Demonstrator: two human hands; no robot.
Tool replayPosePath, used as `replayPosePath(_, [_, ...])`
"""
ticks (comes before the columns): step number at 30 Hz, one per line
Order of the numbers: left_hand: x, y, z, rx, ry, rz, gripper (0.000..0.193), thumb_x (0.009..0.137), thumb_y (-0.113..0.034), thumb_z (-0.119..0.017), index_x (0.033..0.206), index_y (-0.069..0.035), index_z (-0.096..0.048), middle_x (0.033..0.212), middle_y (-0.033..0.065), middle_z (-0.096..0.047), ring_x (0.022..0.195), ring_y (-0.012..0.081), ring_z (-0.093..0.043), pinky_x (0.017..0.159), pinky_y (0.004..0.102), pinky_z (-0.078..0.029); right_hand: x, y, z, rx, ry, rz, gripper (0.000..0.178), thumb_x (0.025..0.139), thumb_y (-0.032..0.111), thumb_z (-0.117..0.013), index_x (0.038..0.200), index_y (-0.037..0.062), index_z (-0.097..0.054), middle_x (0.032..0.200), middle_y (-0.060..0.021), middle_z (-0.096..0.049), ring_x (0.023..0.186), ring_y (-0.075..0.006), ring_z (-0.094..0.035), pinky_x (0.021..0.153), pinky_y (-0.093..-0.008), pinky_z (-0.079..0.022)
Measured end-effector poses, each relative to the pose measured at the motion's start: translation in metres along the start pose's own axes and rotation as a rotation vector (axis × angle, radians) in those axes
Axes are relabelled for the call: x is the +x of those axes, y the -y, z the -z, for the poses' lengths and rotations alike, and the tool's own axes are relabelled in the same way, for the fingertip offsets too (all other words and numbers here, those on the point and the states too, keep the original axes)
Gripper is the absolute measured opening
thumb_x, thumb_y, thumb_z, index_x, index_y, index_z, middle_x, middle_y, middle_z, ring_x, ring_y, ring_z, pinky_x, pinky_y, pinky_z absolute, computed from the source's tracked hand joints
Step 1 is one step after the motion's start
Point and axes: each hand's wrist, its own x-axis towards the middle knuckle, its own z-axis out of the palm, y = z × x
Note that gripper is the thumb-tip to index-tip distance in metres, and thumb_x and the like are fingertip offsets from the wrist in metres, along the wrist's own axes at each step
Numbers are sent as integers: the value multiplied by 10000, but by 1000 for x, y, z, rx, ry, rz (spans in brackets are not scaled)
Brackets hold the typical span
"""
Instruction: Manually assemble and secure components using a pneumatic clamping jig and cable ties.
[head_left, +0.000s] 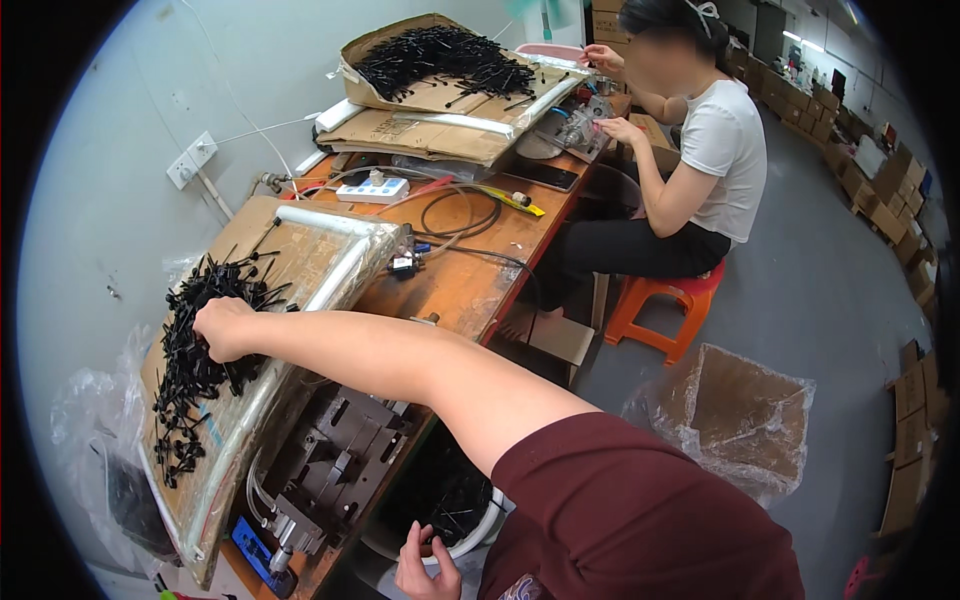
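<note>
My right hand (226, 328) reaches across to a pile of thin black stemmed pieces with small round heads (190, 350). Its fingers are curled down into the pile, so the fingertips and anything in them are hidden. The pieces lie on a cardboard sheet (250, 232) with a white, film-wrapped edge. Low in the view is my left hand (428, 568), its fingers loosely bent and apart from the thumb, with nothing plainly held. It is beside a white-rimmed bucket (490, 525) containing more black pieces (450, 500).
A metal fixture (345, 460) and a phone (258, 555) are below the cardboard. On the wooden bench (440, 290) lie cables (460, 215) and a power strip (373, 190). A co-worker (715, 160) sits beyond, near another heap (440, 65). A plastic-lined box (750, 410) stands right.
</note>
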Motion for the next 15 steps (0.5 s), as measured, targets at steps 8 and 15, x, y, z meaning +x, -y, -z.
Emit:
replayPosePath(8, [-2, 4, 2, -55, -65, 145, 501, 839, 62, -624, 1330, 14, -537, 966, 147, -709, 625, 151, -640, 618, 263, -512, 2, 2, 22, 337, 25, -142, 113, 760, 74, -699, 858, 52, -750, 689, -116, -722, 613, -209, -723, 711, -308, -595])
replayPosePath(15, [2, 9, 5, -69, -153, 203, 534, 780, 60, -677, 1298, 26, -555, 933, 143, -725, 660, 194, -675, 643, 294, -522, 14, -12, 40, 393, 192, -70, 271, 707, -30, -773, 974, -49, -732, 909, -90, -757, 728, -163, -739, 641, -293, -621])
